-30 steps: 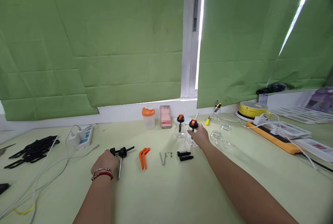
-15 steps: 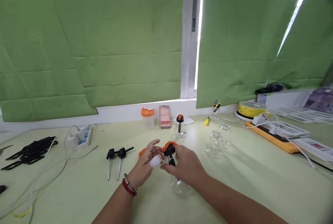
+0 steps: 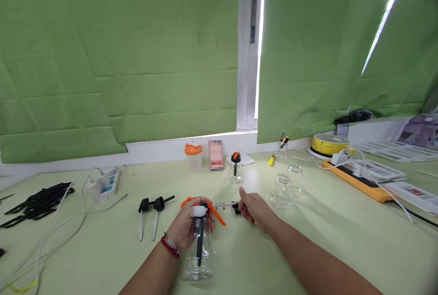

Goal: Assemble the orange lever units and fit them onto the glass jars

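Observation:
A clear glass bottle (image 3: 199,270) stands on the table, and a long black strip (image 3: 200,244) runs down its front. My left hand (image 3: 185,227), with a white wrapping on a finger, is closed around its top. An orange lever-like piece (image 3: 217,215) sticks out to the right of those fingers. My right hand (image 3: 255,209) is closed at the black end of a thin metal rod (image 3: 224,204) that points left toward the bottle top; its fingers partly hide that end. Several tiny metal parts lie beside the rod.
To the left lie two black caps with metal tubes (image 3: 159,203), white cables and a power strip (image 3: 111,184). Behind are an orange-lidded cup (image 3: 194,160) and a small capped jar (image 3: 236,171). Glass jars (image 3: 282,190) and an orange power strip (image 3: 356,181) are at right.
The bottle has shifted left, and my left hand now grips its top. My right hand has left the bottle's black-and-orange top and moved right to the rod.

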The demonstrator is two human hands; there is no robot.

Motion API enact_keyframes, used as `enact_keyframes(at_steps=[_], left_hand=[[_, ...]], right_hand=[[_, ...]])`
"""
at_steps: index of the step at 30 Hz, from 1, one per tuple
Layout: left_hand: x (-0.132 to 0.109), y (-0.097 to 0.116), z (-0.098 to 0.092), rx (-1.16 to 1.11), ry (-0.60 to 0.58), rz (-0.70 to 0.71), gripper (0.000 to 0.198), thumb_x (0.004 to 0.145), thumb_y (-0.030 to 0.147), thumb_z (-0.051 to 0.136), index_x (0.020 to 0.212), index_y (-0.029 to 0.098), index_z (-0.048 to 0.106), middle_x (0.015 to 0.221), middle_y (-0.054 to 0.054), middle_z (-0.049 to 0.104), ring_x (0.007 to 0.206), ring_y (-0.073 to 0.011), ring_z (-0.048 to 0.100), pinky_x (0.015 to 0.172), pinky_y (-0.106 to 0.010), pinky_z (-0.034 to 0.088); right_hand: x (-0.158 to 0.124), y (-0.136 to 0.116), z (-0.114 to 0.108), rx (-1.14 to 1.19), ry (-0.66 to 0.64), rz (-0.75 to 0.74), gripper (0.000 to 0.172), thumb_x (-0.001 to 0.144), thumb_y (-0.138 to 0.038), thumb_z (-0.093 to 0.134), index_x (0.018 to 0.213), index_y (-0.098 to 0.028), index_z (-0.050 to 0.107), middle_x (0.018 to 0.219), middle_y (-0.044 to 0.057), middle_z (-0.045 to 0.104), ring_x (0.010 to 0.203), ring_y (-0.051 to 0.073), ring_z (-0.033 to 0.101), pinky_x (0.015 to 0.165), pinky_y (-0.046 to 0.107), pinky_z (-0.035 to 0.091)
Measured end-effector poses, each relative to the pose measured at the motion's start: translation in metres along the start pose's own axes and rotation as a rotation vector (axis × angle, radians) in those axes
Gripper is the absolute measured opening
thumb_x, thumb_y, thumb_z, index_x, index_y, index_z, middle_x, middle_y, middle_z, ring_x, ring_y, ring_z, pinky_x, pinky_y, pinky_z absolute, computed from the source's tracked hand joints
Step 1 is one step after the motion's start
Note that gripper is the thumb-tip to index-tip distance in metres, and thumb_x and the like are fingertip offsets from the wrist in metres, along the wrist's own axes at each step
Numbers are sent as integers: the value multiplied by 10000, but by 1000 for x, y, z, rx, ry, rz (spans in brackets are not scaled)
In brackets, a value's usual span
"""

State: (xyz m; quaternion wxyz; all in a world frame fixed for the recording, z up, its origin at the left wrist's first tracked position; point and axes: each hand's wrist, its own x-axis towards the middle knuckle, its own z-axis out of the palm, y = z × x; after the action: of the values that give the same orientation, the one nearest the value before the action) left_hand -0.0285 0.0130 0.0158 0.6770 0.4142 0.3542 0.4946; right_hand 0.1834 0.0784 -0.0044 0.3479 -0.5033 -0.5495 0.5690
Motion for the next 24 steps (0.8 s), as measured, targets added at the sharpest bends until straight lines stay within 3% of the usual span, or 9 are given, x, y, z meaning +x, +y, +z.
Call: enact_keyframes(at_steps=[5,10,14,18,24], left_hand=[[2,-5,2,-57,-39,-47,181,704,193,543,875,152,586,662,-46,615,527,-213,615,517,-325,447],[4,-7,1,-101,53,-50,152,712,205,545,852,160,587,632,-39,614,525,-206,611,523,-314,438],[5,-9,2,-118,87,-55,142,713,223,552,834,160,590,614,-33,609,504,-200,600,501,-301,427],[6,-8,0,-142,77,-33,139,709,214,560,831,158,595,630,-35,615,519,-190,602,520,-298,435],[5,-8,2,-122,64,-17,142,706,202,568,838,158,599,641,-36,616,522,-192,601,517,-298,431]], right_hand=[[3,8,5,208,-166,-29,432,777,-574,527,610,-186,436,461,-85,380,338,33,250,367,200,215],[0,8,4,135,-167,116,457,780,-600,496,601,-181,450,438,-76,383,315,35,244,339,198,167],[3,11,3,210,-181,5,419,775,-530,545,579,-176,436,439,-81,379,329,30,263,360,197,203],[3,13,5,247,-143,-114,342,728,-451,627,613,-165,479,496,-58,467,377,40,354,403,201,277],[-2,11,12,283,-172,-31,404,767,-539,548,619,-167,492,472,-57,446,358,51,327,369,208,264]])
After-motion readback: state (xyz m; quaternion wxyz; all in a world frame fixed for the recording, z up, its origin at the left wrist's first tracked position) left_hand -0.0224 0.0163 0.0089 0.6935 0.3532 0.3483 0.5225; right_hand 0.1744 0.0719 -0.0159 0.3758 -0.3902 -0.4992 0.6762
